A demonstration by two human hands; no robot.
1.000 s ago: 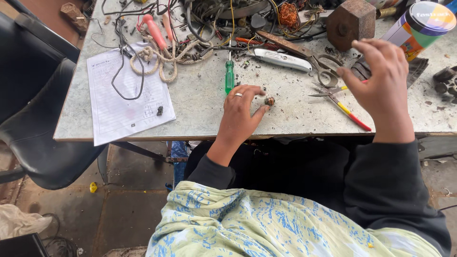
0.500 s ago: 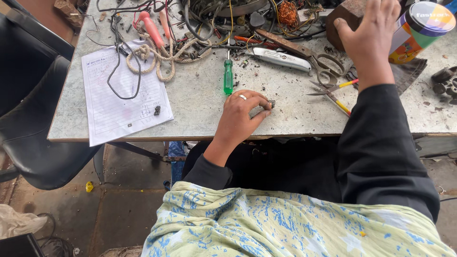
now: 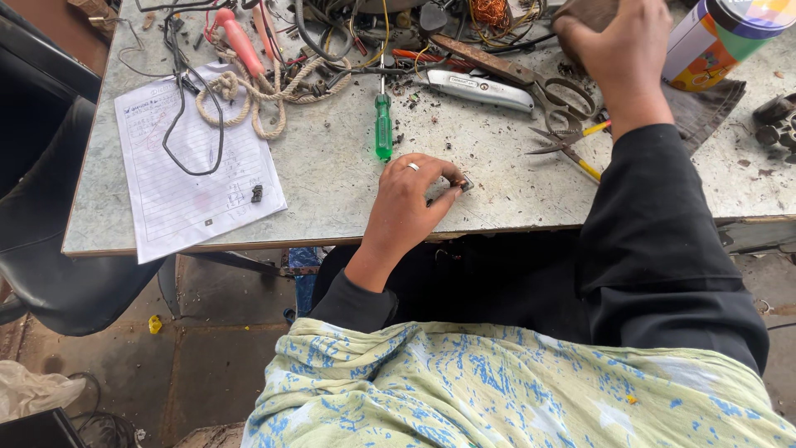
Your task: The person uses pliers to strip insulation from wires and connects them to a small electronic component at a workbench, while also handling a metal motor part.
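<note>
My left hand (image 3: 412, 197) rests on the grey tabletop (image 3: 332, 178) near its front edge, fingertips pinching a small dark metal part (image 3: 464, 184). A ring shows on one finger. My right hand (image 3: 613, 46) is stretched to the back of the table and closed over a brown wooden block (image 3: 580, 10), mostly hidden under the fingers. A green-handled screwdriver (image 3: 382, 124) lies just behind my left hand. A grey utility knife (image 3: 481, 88) and scissors (image 3: 555, 87) lie between the two hands.
A lined paper sheet (image 3: 195, 178) with a black wire across it hangs over the front left edge. Rope, pink-handled tools and tangled cables crowd the back. A colourful can (image 3: 705, 41) stands at the right. A black chair (image 3: 41, 207) is at left.
My right hand has travelled from the scissors area up to the wooden block and closed on it. The left hand stays put on the small part.
</note>
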